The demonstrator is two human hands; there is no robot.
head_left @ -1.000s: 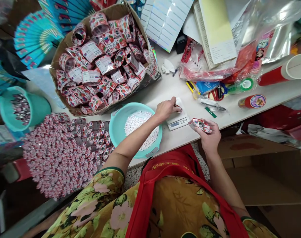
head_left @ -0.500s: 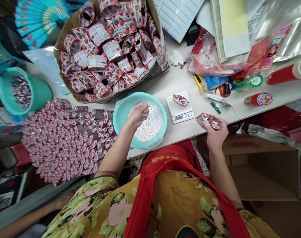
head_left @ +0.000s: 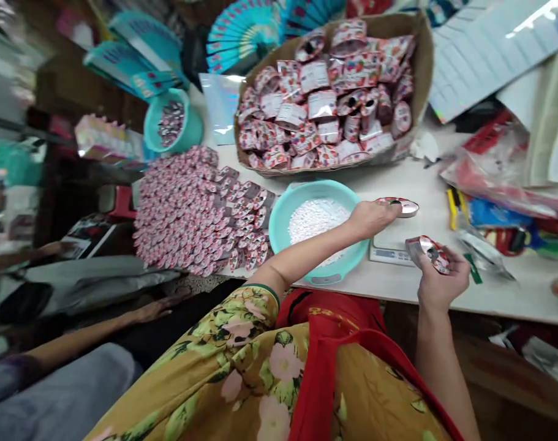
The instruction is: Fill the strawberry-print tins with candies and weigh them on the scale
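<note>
My left hand (head_left: 374, 219) pinches the near end of a small strawberry-print packet (head_left: 408, 209), tilted over the white digital scale (head_left: 391, 256). My right hand (head_left: 444, 283) grips a second red-and-white packet (head_left: 429, 250) just off the scale's right corner. A dark opening shows in this one's face. Under my left forearm stands a turquoise basin (head_left: 285, 211) with small white tablets (head_left: 315, 222) inside. My left fingertips are partly hidden behind the hand.
Behind the basin, a cardboard box (head_left: 423, 58) holds many strawberry-print packets. A large heap of packets (head_left: 182, 214) lies to the left, near a turquoise bucket (head_left: 193, 128). Plastic bags and a yellow cutter (head_left: 457, 208) lie right. Another person's hand (head_left: 152, 311) is at lower left.
My left hand has moved right from above the tablets and taken hold of the packet that lay on the scale. My right hand keeps its packet. The view has swung left.
</note>
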